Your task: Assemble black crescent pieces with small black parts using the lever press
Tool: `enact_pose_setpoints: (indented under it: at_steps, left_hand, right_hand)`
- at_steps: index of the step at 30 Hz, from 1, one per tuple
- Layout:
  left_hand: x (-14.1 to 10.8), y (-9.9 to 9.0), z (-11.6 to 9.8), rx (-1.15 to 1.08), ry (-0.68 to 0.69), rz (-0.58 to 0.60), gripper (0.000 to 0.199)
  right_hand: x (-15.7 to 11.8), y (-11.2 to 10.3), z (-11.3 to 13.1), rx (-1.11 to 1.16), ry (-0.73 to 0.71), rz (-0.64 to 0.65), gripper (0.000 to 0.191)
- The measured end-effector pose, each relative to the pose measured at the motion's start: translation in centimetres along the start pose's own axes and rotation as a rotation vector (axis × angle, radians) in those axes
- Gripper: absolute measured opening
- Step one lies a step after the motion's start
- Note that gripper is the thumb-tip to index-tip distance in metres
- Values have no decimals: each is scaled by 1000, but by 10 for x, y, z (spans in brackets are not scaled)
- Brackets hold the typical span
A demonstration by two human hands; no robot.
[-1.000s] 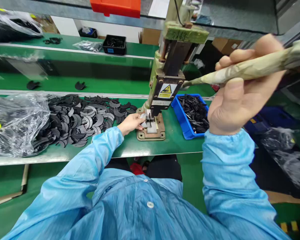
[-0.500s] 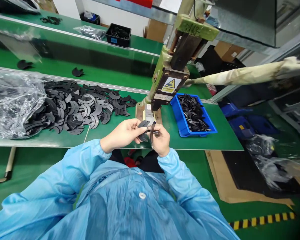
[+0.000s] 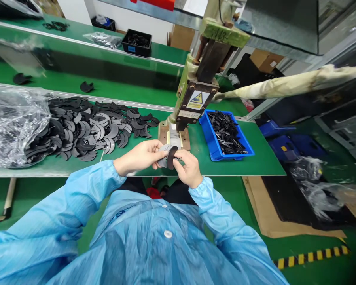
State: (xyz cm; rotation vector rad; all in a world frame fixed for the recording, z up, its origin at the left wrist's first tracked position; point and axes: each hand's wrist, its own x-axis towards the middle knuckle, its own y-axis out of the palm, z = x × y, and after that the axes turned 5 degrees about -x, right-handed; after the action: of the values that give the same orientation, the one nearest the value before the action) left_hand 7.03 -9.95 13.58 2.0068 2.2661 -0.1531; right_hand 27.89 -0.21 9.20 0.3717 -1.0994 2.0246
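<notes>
My left hand (image 3: 142,157) pinches grey crescent-shaped pieces (image 3: 163,155) in front of the press base. Against them my right hand (image 3: 188,167) holds a dark crescent piece (image 3: 171,158) between thumb and fingers. The two sets of pieces overlap in view. Just beyond my hands stands a green hand press (image 3: 192,89) with a yellow warning label and a pale fixture (image 3: 175,138) at its foot. A large pile of crescent pieces (image 3: 97,130) lies to the left. On the right, a blue bin (image 3: 215,152) holds small black parts (image 3: 227,132).
The press's cloth-wrapped lever (image 3: 279,86) reaches out to the right. A clear plastic bag (image 3: 14,126) covers the pile's left end. Two loose pieces lie on the green strip behind, and a black box (image 3: 136,49) stands farther back. The table's front edge runs below my hands.
The dark crescent has turned from nearly edge-on to show its broad face and come against the grey pieces. My left hand has shifted slightly left. The whole view has moved a little.
</notes>
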Motion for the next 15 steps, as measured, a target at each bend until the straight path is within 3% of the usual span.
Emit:
enact_pose_setpoints:
  at_steps: [3, 6, 15]
  left_hand:
    - [-8, 3, 0, 242, 219, -199, 36]
    - [-14, 8, -3, 440, 348, -183, 31]
    - [2, 8, 12, 150, 80, -19, 42]
  right_hand:
    - [-1, -3, -4, -61, -45, 31, 12]
    - [-3, -3, -7, -96, -71, 48, 12]
    - [-9, -4, -10, -115, -96, 47, 10]
